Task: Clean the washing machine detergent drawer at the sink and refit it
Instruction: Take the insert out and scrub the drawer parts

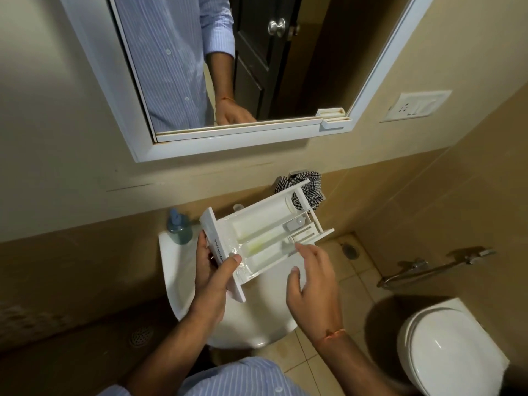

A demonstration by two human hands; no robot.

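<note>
Currently the detergent drawer (265,238) is held level above the sink (174,270), its front panel toward seven o'clock and its open back end toward two o'clock, where it overlaps a checked cloth (310,185) hanging on the wall. The front panel is gripped by the left hand (213,271), thumb laid over the top edge and fingers wrapped behind. The right hand (310,277) is kept loose and spread, holding nothing, with fingertips just beside the drawer's near side rail at about four o'clock from the drawer's middle; whether they touch it cannot be told. A yellowish-green streak is seen in the middle compartment, and the corner nearest the thumb looks wet or glossy.

The step in hand is judged to be cleaning at the sink, at an inspection pause, with refitting not yet begun. No running water is visible, and the tap is hidden behind the drawer. A blue soap bottle (179,228) stands on the sink rim at ten o'clock from the drawer. For the next move, the streaked compartment would likely need rubbing or rinsing, with the drawer tilted so residue drains into the basin.
</note>
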